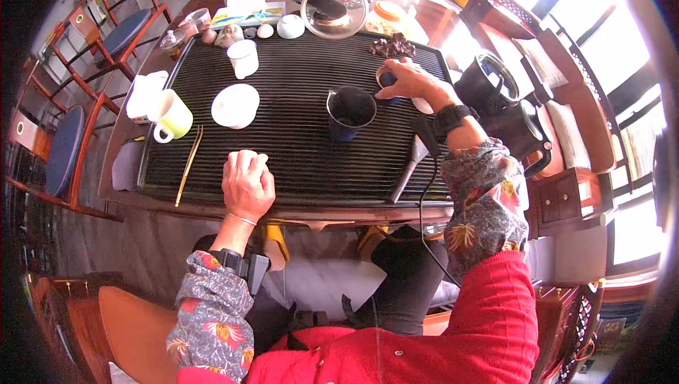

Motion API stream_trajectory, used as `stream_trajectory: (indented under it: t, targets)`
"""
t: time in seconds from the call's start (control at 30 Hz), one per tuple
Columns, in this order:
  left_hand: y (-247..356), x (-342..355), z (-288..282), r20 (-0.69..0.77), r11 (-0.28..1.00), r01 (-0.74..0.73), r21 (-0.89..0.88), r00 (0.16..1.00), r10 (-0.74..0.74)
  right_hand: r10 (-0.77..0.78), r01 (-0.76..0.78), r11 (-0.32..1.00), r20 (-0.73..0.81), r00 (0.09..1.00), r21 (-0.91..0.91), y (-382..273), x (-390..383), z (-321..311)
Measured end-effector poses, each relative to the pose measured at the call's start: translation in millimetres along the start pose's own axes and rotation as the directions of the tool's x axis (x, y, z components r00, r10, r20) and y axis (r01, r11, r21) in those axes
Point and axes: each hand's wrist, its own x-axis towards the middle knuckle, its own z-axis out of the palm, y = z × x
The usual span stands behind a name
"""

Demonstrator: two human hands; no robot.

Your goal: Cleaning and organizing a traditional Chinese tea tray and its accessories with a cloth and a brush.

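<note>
My right hand (410,81) reaches to the tray's far right, its fingers wrapped around a small dark blue teacup (386,84). Left of it stands a larger dark pitcher (351,112) with a pouring lip. Near the front edge of the ridged black tea tray (297,161), my left hand (247,184) rests in a loose fist, with nothing showing in it. A pair of wooden tongs (189,165) lies to its left. Beyond that hand are a white lidded bowl (235,106) and a white pitcher (243,59).
Black kettles (520,133) stand at the right, beside a dark brush-like tool (410,168) and a hanging cord (422,218). A yellow-green mug (172,117) sits at the left edge. Along the back are a round glass lid (334,9), stone-like ornaments (230,35) and a dark carved ornament (393,46).
</note>
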Motion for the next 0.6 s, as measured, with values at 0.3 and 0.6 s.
stream_trajectory:
  t: [0.3,0.6]
  targets:
    - [1.3,0.9,-3.7,0.001,0.999,0.012,-0.034,1.000,-0.012,-0.242,0.260,0.961,-0.169,0.955,0.093,-82.6,-37.8,-31.6]
    - [-2.3,-2.1,2.4,-0.015,1.000,0.007,-0.020,1.000,-0.007,-0.193,0.185,0.981,-0.150,0.970,-0.062,-130.4,-55.3,0.8]
